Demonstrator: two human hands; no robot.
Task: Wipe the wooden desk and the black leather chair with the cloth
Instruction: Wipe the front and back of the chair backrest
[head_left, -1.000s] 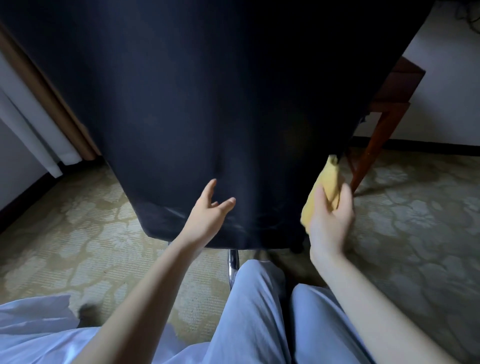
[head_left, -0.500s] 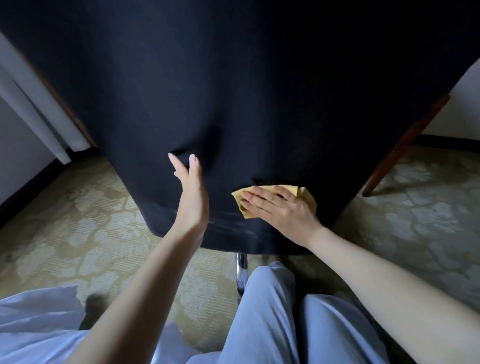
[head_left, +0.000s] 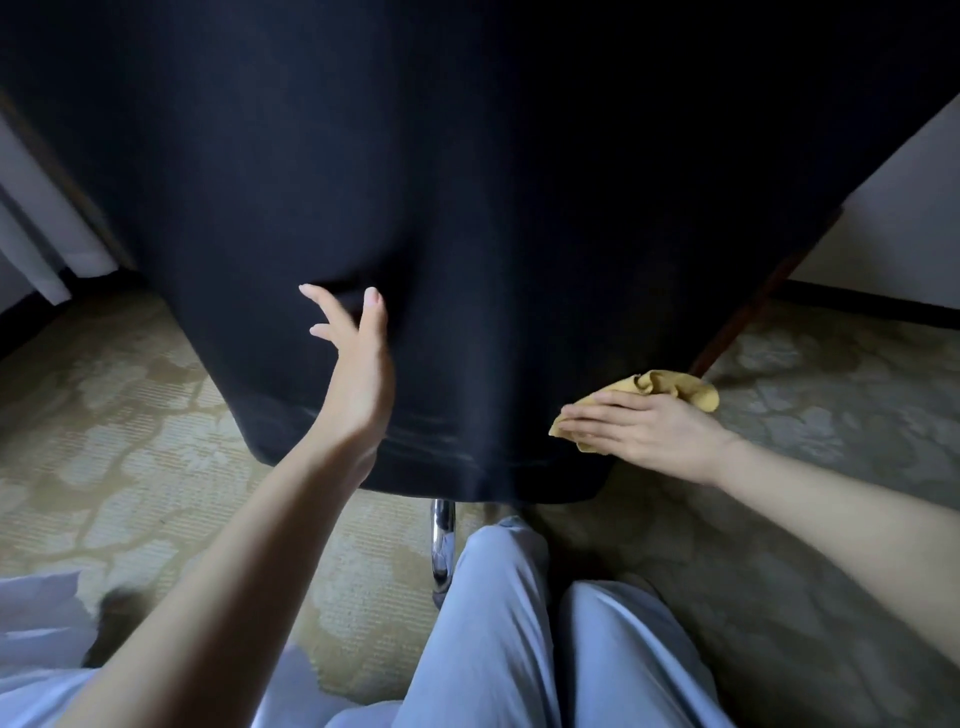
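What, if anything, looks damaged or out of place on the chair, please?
Nothing stands out. The chair shows no tear or spill, only faint streaks near its lower edge. The cloth is bunched under the right hand; the left hand rests on the chair.

Cloth (head_left: 670, 387) rightward, at chair (head_left: 467, 208) edge

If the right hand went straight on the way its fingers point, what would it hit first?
Probably the left hand on the chair; only bare chair back lies between, though depth is unclear.
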